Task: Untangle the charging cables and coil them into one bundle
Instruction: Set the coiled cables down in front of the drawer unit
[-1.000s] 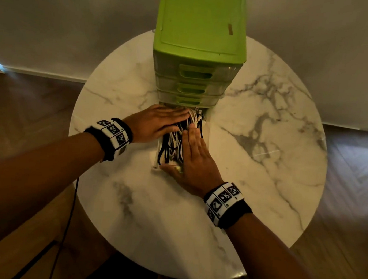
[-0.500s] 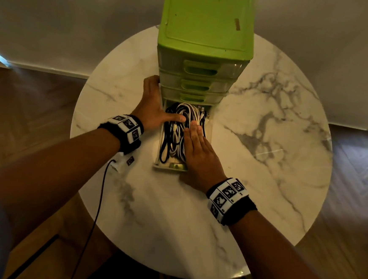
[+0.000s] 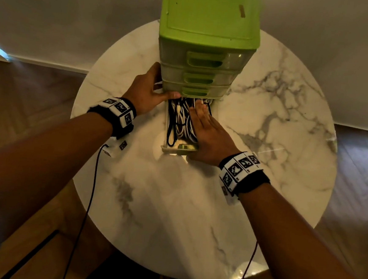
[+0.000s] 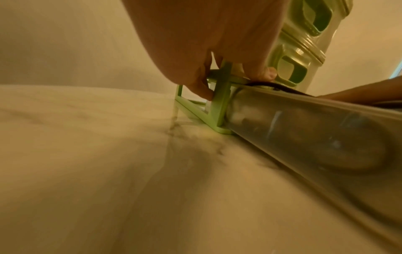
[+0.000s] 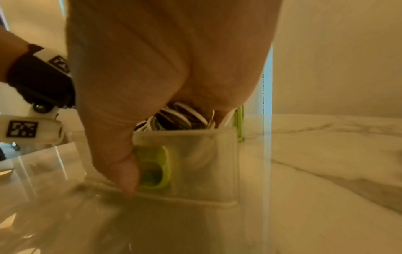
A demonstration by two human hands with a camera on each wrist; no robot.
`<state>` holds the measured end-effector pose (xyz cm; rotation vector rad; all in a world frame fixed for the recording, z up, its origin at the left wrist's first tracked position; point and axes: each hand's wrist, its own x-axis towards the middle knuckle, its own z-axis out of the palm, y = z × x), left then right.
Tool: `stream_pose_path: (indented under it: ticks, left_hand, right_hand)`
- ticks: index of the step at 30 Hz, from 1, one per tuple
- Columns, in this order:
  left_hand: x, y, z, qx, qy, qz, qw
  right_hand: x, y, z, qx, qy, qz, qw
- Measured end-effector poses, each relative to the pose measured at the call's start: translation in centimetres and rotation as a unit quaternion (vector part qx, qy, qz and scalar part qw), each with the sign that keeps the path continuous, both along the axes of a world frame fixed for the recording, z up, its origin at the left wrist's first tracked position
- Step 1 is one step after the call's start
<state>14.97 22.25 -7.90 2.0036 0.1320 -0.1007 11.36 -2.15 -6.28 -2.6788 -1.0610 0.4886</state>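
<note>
Black and white charging cables (image 3: 180, 121) lie tangled in the pulled-out clear bottom drawer (image 3: 173, 150) of a green drawer unit (image 3: 210, 16). My right hand (image 3: 210, 134) lies flat on the cables with straight fingers. Its thumb hangs down the drawer front (image 5: 200, 154) beside the green handle (image 5: 154, 168), and cable loops (image 5: 180, 116) show under the palm. My left hand (image 3: 147, 90) grips the unit's lower left corner, fingers curled round the green frame post (image 4: 219, 103), thumb across the front just above the cables.
The unit stands at the back of a round marble table (image 3: 173, 204). Its upper drawers (image 3: 202, 61) are closed. Wood floor and a pale wall surround the table. Thin black wires hang from both wrist bands.
My left hand has left the cables and moved back-left to grip the drawer unit's corner. The right hand stays flat on the cables in the drawer.
</note>
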Motion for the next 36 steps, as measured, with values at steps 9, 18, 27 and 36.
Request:
stream_pose_path:
  ticks: [9, 18, 27, 36]
  left_hand:
    - [1.0, 0.9, 0.3, 0.065, 0.002, -0.039, 0.997]
    - [1.0, 0.8, 0.4, 0.087, 0.008, -0.048, 0.995]
    - [0.2, -1.3, 0.5, 0.047, 0.034, -0.017, 0.998]
    - [1.5, -2.8, 0.5, 0.070, 0.000, 0.062, 0.996]
  right_hand:
    - [0.0, 0.9, -0.5, 0.043, -0.044, -0.035, 0.997]
    - [-0.2, -0.9, -2.1, 0.091, -0.148, -0.010, 0.985]
    - [1.2, -0.1, -1.5, 0.098, -0.098, 0.005, 0.990]
    - [1.3, -0.7, -0.3, 0.154, -0.130, -0.065, 0.977]
